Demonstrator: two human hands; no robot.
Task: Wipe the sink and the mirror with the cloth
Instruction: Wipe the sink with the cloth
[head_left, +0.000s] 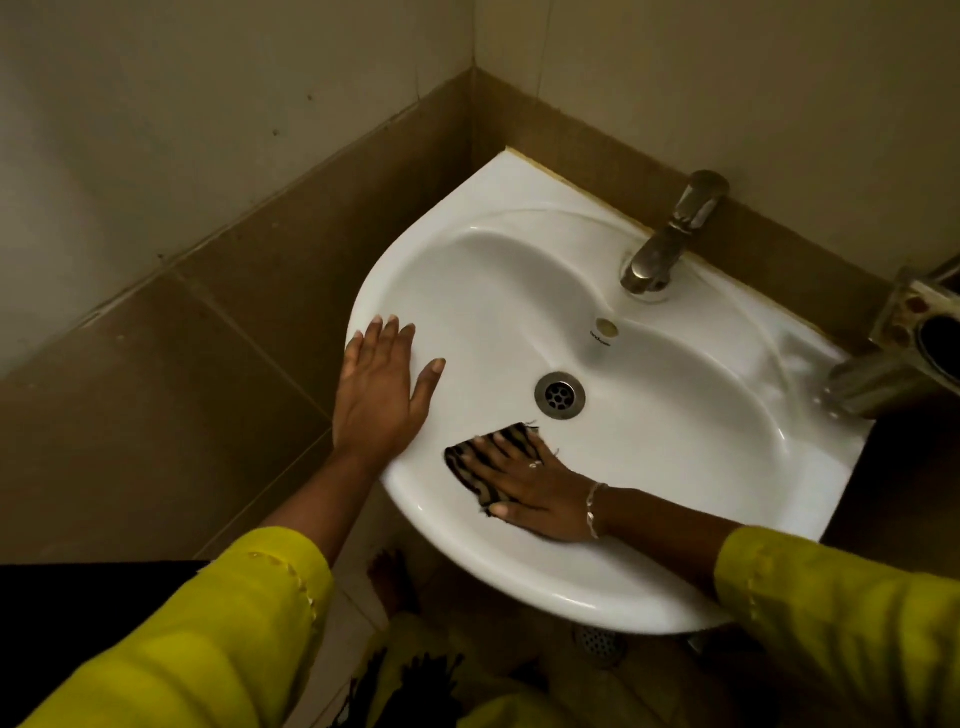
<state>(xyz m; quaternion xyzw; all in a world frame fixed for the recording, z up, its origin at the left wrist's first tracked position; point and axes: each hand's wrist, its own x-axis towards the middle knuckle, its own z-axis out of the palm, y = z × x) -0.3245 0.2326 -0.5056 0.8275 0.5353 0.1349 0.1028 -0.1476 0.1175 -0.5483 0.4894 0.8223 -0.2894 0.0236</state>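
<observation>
While the right hand (535, 486) presses the striped cloth (493, 462) flat-palmed against the near inner wall of the sink (701, 431), the left hand (382, 392) rests open and empty on the left rim, steadying. Good wiping probably means overlapping strokes, working down toward the drain (560, 395), then around the tap (670, 239). The basin holds no water or objects, only the cloth. No mirror shows.
</observation>
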